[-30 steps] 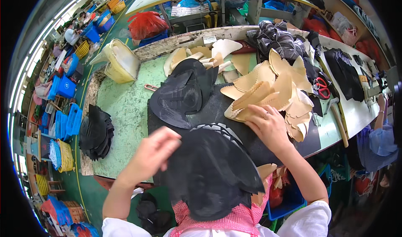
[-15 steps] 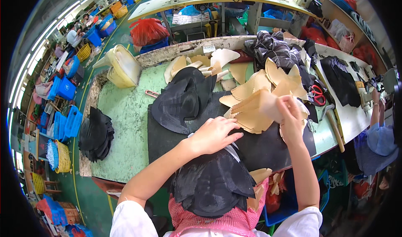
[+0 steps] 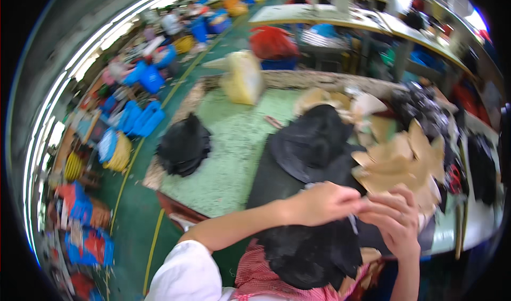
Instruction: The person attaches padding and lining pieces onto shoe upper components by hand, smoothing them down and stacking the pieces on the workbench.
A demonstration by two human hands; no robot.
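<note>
Over the front edge of the table, my left hand (image 3: pixel 327 202) and my right hand (image 3: pixel 393 216) meet at the fingertips. Both are closed in a pinch. Motion blurs them, and anything between the fingers cannot be made out. Below them a stack of black cut pieces (image 3: pixel 311 256) lies on my lap, over a red checked apron (image 3: pixel 255 271). Just beyond my left hand, more black pieces (image 3: pixel 308 141) rest on a dark mat (image 3: pixel 261 181). A fanned pile of tan pieces (image 3: pixel 391 165) spreads behind my right hand.
On the green tabletop (image 3: pixel 223 136) stand a separate black stack (image 3: pixel 183 144) at left and a yellowish plastic container (image 3: pixel 243 80) at the back. Red-handled scissors (image 3: pixel 454 179) and a wooden handle (image 3: pixel 459 229) lie at right. A black plastic bundle (image 3: pixel 423 106) sits behind the tan pile.
My right hand has left the tan pile and come in to my left hand, which has lifted off the black pieces. The view has swung left, shifting the scene rightward.
</note>
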